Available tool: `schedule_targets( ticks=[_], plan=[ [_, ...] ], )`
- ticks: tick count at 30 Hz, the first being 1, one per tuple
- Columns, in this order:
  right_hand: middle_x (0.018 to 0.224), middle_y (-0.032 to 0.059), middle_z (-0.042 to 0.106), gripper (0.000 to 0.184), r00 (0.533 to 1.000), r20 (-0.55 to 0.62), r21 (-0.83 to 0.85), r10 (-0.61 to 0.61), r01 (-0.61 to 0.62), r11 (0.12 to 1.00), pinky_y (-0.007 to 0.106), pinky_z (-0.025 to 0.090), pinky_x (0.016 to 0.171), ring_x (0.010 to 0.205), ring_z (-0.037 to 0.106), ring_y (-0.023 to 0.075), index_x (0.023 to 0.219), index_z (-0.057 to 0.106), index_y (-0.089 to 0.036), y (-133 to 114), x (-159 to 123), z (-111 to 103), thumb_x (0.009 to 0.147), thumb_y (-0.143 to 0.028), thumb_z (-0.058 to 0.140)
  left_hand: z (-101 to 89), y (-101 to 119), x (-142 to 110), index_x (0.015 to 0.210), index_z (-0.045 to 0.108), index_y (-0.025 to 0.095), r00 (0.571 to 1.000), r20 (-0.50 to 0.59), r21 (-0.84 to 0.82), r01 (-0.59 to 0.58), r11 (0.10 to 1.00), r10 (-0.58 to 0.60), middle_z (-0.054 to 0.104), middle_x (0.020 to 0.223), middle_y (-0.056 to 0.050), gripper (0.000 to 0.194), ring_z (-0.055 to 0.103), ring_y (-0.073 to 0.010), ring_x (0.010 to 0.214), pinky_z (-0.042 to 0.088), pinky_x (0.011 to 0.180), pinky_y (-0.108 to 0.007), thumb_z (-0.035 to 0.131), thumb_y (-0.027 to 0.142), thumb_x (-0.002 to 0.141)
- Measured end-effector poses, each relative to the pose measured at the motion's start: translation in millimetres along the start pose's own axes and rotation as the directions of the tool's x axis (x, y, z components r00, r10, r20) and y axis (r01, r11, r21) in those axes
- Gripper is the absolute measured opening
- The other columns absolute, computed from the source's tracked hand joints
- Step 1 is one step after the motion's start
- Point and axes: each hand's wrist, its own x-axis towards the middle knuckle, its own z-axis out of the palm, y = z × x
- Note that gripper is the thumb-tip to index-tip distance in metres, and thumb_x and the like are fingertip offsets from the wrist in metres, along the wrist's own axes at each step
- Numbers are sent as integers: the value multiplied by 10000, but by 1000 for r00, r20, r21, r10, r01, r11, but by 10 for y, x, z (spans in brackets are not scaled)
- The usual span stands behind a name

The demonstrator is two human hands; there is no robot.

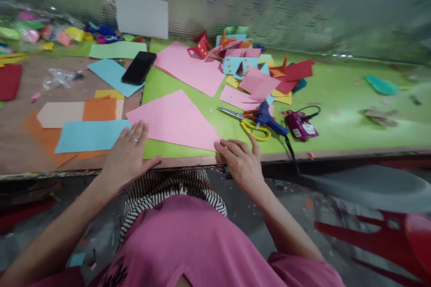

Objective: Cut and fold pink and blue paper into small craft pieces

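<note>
A sheet of pink paper (pixel 175 121) lies flat on the green table covering in front of me, turned at a slant. My left hand (pixel 128 152) rests at its left end with the fingers stretched out and the thumb spread, beside a light blue paper strip (pixel 90 136). At the sheet's lower right corner is my right hand (pixel 243 159), palm down and fingers apart, its fingertips touching the edge. Just beyond that hand lie yellow-handled scissors (pixel 256 131) and a blue glue gun (pixel 269 119).
A black phone (pixel 139 68) lies on blue paper at the back left. Cut and folded paper pieces (pixel 242 65) pile up behind the scissors. Right of the glue gun sits a purple box with a cord (pixel 301 125). A red chair (pixel 377 242) stands at the lower right.
</note>
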Motion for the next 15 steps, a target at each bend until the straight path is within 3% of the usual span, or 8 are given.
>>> schedule_targets(
  ticks=[2, 4, 6, 8, 11, 15],
  plan=[
    [1191, 20, 776, 316, 1000, -1, 1, 29, -29, 1000, 502, 107, 1268, 1100, 625, 223, 1252, 691, -252, -34, -1, -10, 991, -140, 552, -15, 132, 31, 1587, 233, -37, 997, -72, 7, 8, 1000, -8, 363, 1598, -329, 941, 341, -434, 1504, 222, 1213, -626, 178, 697, 1000],
    [1166, 13, 781, 280, 999, 9, -4, 48, -48, 999, 512, 88, 1277, 1095, 627, 222, 1228, 696, -253, -73, 9, -40, 1007, -169, 546, 22, 330, 80, 1600, 253, 15, 988, -117, -17, -106, 994, 104, 359, 1618, -288, 865, 350, -422, 1503, 237, 1210, -624, 246, 654, 1018],
    [1142, 11, 784, 250, 998, 28, -21, 52, -52, 998, 532, 75, 1281, 1107, 624, 232, 1198, 702, -243, -134, 31, -71, 1014, -189, 542, 106, 530, 134, 1554, 377, 25, 957, -143, -42, -260, 965, 252, 441, 1577, -270, 841, 425, -415, 1459, 305, 1185, -594, 255, 659, 1015],
    [1155, 28, 778, 237, 998, 20, -38, 65, -64, 997, 549, 63, 1284, 1135, 618, 246, 1174, 706, -215, -234, 66, -72, 1014, -186, 534, 208, 669, 182, 1473, 493, -2, 929, -181, -46, -336, 941, 323, 530, 1501, -283, 823, 501, -420, 1395, 365, 1142, -576, 242, 641, 1023],
    [1337, 54, 713, 299, 998, -57, 20, -5, 6, 1000, 542, 38, 1295, 1214, 600, 232, 1283, 657, -182, -452, 123, 31, 1039, -226, 490, 320, 714, 214, 1395, 567, -32, 907, -223, -19, -369, 929, 356, 566, 1452, -305, 799, 541, -434, 1347, 395, 1105, -574, 247, 606, 1034],
    [1386, 94, 684, 434, 989, -128, 65, -70, 78, 995, 501, 80, 1305, 1291, 578, 218, 1351, 615, -119, -680, 146, 246, 1077, -396, 422, 370, 624, 184, 1412, 534, -57, 878, -265, 15, -409, 913, 398, 548, 1465, -315, 791, 537, -443, 1344, 393, 1102, -567, 261, 585, 1038]
  ],
)
